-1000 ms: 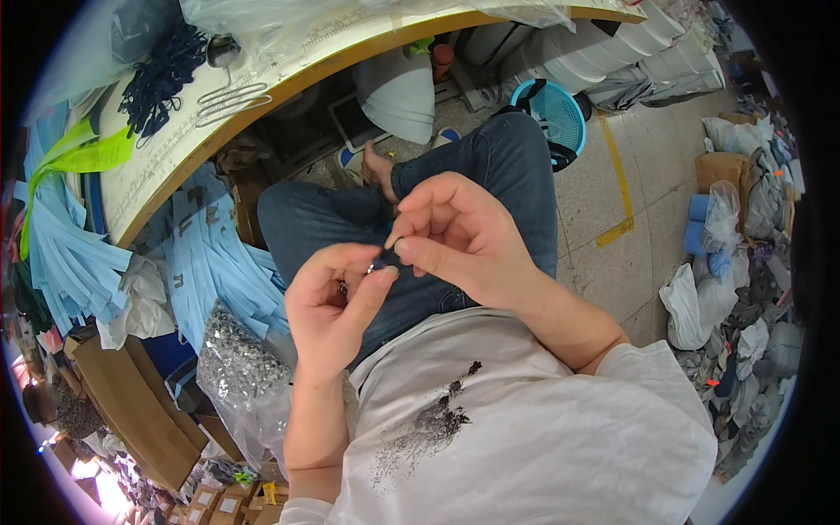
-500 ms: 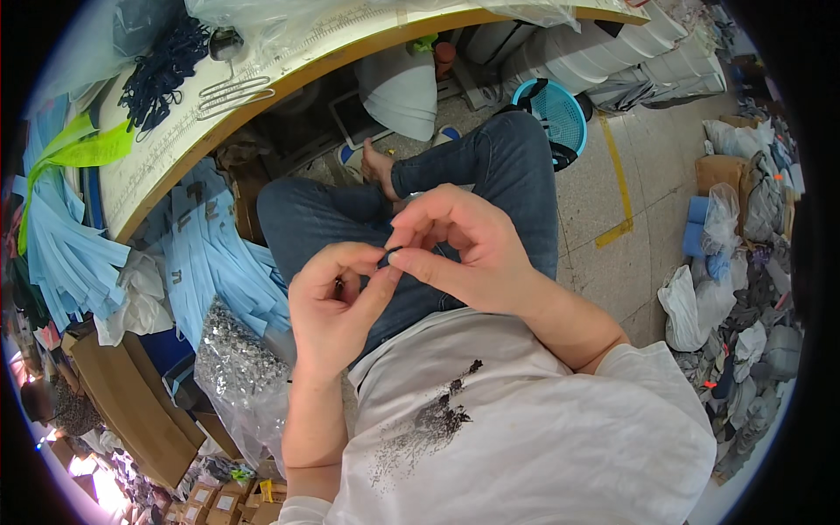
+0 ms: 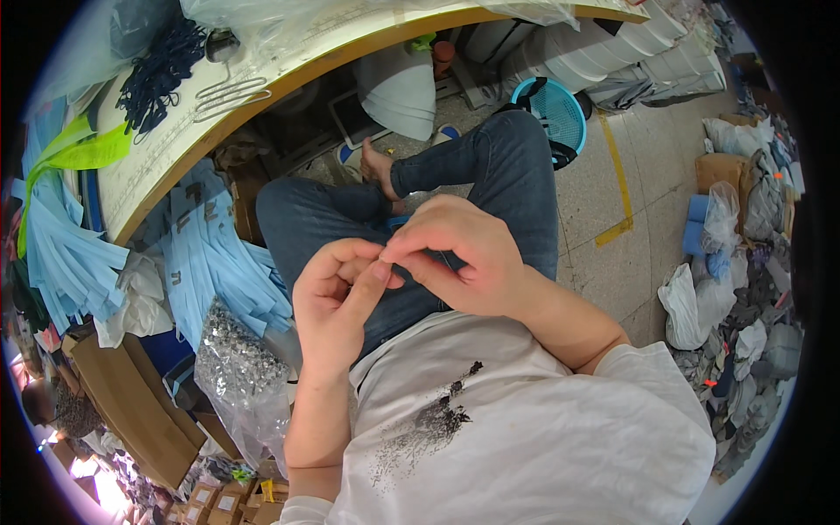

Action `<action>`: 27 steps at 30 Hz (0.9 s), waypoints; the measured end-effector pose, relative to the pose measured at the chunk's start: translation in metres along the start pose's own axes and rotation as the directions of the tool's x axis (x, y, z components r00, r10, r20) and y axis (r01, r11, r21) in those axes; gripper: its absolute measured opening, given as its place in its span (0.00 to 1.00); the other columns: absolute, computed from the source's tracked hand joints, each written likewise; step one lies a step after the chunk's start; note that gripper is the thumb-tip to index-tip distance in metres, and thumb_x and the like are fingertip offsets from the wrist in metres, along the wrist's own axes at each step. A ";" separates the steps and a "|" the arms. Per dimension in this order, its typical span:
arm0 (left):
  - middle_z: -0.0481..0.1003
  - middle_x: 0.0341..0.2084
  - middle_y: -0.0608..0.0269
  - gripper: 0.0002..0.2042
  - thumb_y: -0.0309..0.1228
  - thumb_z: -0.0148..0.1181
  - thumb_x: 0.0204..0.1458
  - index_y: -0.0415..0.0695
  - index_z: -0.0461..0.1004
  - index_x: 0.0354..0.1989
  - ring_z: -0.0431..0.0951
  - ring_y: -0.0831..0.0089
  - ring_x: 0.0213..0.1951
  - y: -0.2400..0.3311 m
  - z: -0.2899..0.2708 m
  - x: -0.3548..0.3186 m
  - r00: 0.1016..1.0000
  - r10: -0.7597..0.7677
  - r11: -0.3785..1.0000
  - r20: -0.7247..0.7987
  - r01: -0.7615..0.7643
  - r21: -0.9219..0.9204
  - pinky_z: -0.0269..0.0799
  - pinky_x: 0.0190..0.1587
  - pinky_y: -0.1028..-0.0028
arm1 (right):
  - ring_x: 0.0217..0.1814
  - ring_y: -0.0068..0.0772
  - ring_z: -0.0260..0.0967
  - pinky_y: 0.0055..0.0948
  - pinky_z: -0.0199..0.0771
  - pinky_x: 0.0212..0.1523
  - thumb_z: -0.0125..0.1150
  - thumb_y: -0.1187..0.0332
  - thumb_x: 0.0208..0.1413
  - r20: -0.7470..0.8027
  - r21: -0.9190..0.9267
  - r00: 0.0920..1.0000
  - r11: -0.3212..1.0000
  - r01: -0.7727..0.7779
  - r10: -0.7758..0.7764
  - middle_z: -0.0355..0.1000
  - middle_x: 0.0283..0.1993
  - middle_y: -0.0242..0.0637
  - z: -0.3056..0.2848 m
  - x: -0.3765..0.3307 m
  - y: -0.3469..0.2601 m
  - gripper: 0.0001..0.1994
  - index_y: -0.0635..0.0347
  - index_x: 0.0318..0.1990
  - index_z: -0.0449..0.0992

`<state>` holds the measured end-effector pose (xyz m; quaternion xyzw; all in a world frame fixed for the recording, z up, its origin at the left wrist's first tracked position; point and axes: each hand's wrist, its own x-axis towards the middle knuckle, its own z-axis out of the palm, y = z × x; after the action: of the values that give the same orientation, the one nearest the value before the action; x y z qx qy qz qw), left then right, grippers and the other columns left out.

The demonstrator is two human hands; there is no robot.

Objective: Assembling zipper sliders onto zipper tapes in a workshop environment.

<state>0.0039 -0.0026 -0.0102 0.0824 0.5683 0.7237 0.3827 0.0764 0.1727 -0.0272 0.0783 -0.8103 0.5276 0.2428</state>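
Note:
My left hand [image 3: 337, 302] and my right hand [image 3: 455, 254] meet above my lap, fingertips pinched together on a very small dark piece that is almost hidden between them. My left palm faces up and its fingers curl inward. My right hand reaches over from the right, thumb and forefinger touching the left fingertips. Under the hands are my legs in blue jeans [image 3: 499, 175], crossed, with a bare foot [image 3: 376, 166] showing.
A clear plastic bag of small shiny metal pieces [image 3: 232, 367] lies left of my lap. Blue fabric strips [image 3: 210, 262] hang beside it. A curved wooden table edge [image 3: 289, 79] runs above; a turquoise basket [image 3: 551, 109] and cardboard boxes [image 3: 131, 411] stand nearby.
Both hands have drawn a little closer together, and the small dark piece that showed between the fingertips is now mostly covered by my fingers.

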 end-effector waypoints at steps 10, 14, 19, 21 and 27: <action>0.77 0.32 0.62 0.10 0.18 0.56 0.56 0.35 0.71 0.46 0.78 0.79 0.36 -0.001 -0.002 0.001 0.998 0.043 0.998 0.037 -0.045 0.043 0.71 0.38 0.84 | 0.41 0.31 0.70 0.24 0.69 0.38 0.65 0.80 0.48 0.007 0.189 0.982 0.964 -0.187 0.190 0.69 0.40 0.37 -0.001 0.002 -0.003 0.08 0.63 0.37 0.76; 0.78 0.34 0.60 0.11 0.18 0.55 0.57 0.34 0.71 0.48 0.77 0.80 0.37 -0.004 -0.003 -0.001 0.998 0.046 0.997 0.048 -0.049 0.056 0.70 0.39 0.84 | 0.40 0.30 0.70 0.23 0.69 0.38 0.65 0.79 0.49 0.057 0.072 0.997 0.996 -0.047 0.043 0.70 0.40 0.37 -0.003 0.003 0.001 0.08 0.62 0.38 0.77; 0.78 0.36 0.60 0.11 0.18 0.55 0.57 0.34 0.71 0.48 0.76 0.81 0.38 -0.006 0.000 -0.001 0.990 0.133 0.989 0.037 -0.135 0.068 0.68 0.39 0.85 | 0.39 0.24 0.68 0.20 0.68 0.36 0.65 0.77 0.51 0.102 0.613 0.863 0.652 -0.446 0.495 0.69 0.40 0.35 0.004 -0.001 -0.012 0.08 0.62 0.40 0.77; 0.77 0.35 0.62 0.10 0.17 0.55 0.56 0.35 0.71 0.47 0.76 0.82 0.36 -0.008 -0.001 -0.002 0.985 0.163 0.972 0.053 -0.169 0.161 0.68 0.38 0.85 | 0.39 0.22 0.67 0.20 0.68 0.36 0.65 0.77 0.51 0.138 0.480 0.880 0.746 -0.461 0.455 0.69 0.40 0.34 -0.001 0.004 -0.010 0.09 0.62 0.41 0.76; 0.75 0.32 0.65 0.10 0.16 0.56 0.55 0.34 0.71 0.45 0.71 0.84 0.30 -0.005 0.010 0.000 0.986 0.146 0.976 -0.085 -0.129 0.174 0.65 0.35 0.86 | 0.39 0.20 0.66 0.19 0.68 0.35 0.63 0.77 0.54 0.166 0.314 0.925 0.871 -0.377 0.341 0.68 0.41 0.34 -0.004 0.002 -0.004 0.09 0.64 0.42 0.74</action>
<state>0.0116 0.0054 -0.0112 0.1181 0.6380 0.7013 0.2953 0.0779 0.1751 -0.0219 -0.0052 -0.7190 0.6904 0.0802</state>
